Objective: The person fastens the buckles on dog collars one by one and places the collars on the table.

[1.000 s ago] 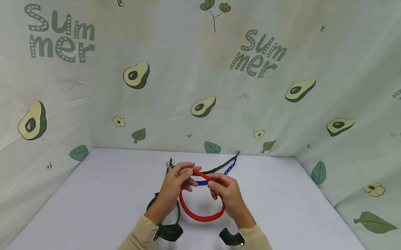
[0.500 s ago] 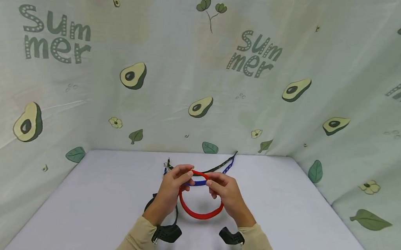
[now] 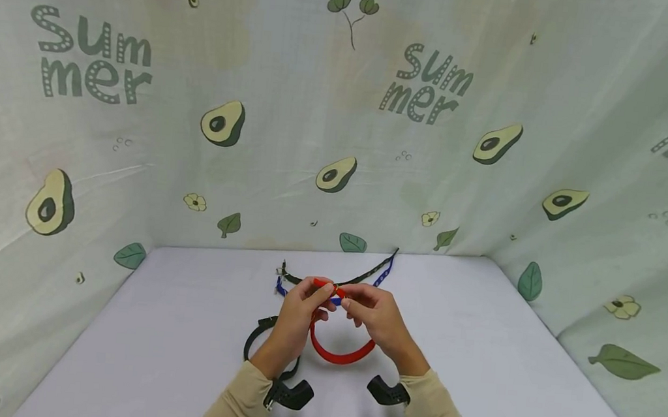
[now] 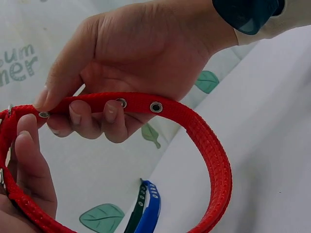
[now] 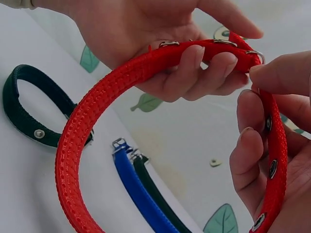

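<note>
A red pet collar, bent into a loop, hangs between both hands above the table. My left hand pinches its strap end between thumb and fingers, where metal-ringed eyelets run along the band. My right hand holds the buckle end from the other side; metal fittings show along that part. Both hands' fingertips come close together at the buckle, with the strap end at it. The right wrist view shows the right thumb stretched out above the band while the other fingers curl under it.
Left of the loop, a dark green-black collar lies closed in a ring on the white table. Behind the hands lie a blue collar and a dark green collar, side by side. A patterned cloth hangs behind the table.
My left hand has shifted right, bringing the red strap end to the buckle at my right fingers. The upper gap in the red loop has narrowed, and more of the dark ring-shaped collar shows.
</note>
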Demonstrator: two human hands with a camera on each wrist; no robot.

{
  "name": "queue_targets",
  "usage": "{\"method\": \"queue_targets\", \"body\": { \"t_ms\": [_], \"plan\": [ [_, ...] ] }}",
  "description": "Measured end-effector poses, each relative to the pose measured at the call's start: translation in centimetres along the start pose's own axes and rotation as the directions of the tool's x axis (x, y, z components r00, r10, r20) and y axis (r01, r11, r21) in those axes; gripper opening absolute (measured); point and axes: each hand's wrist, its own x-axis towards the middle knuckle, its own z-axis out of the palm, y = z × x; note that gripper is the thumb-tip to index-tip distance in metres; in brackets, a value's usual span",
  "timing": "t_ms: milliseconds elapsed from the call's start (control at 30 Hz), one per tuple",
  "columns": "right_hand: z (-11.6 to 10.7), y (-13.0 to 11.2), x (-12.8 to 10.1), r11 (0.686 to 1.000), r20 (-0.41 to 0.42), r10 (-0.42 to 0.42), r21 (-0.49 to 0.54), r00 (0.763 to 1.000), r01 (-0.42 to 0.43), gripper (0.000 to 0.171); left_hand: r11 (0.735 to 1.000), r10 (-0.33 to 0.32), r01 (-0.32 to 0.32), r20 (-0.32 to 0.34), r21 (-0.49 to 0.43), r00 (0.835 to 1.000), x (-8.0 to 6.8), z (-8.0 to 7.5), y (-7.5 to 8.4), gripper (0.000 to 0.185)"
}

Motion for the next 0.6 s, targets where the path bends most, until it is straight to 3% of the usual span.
{"method": "queue_targets", "body": {
  "t_ms": [233, 367, 600],
  "plan": [
    [0.0, -0.3, 0.1, 0.999, 0.0, -0.024, 0.045, 1.0, 0.024, 0.026, 1.0, 0.019, -0.018, -0.048, 0.02, 0.999, -0.1, 0.1, 0.2, 0.041],
    [0.3, -0.7, 0.0, 0.999, 0.006, -0.012, 0.049, 1.0, 0.012, 0.029, 0.998, 0.044, -0.043, -0.023, 0.039, 0.999, -0.2, 0.2, 0.0, 0.039],
    [0.1, -1.1, 0.1, 0.999, 0.005, -0.023, -0.037, 1.0, 0.024, 0.021, 0.995, 0.093, -0.093, 0.016, 0.033, 0.996, -0.2, 0.4, 0.1, 0.04]
  ]
}}
